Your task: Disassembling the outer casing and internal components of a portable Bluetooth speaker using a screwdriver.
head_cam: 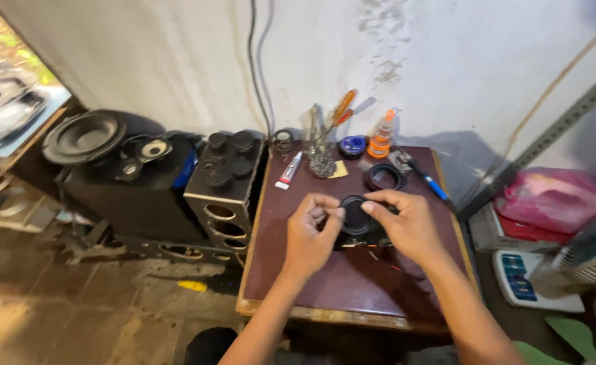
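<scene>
Holding a small round black speaker part [356, 215] between them, both hands sit over the middle of the dark red tabletop [325, 284]. The left hand [309, 234] has its fingers curled in and pressed together against the part's left edge, thumb tip touching it. The right hand [406, 223] has its fingers pinching the part's right and upper rim, the palm covering whatever lies under it.

Just beyond the speaker part, toward the wall, lies a black ring [384, 177]. Left of that ring stands a small tube with a red and white label [289, 172], lying flat. Behind the ring, against the wall, a holder with orange-handled screwdrivers [331, 125], a blue spool [352, 146] and an orange-capped bottle [381, 138] stand in a row. A blue-handled tool [430, 181] lies to the right of the ring. Left of the tabletop stands a black speaker cabinet [222, 189].
</scene>
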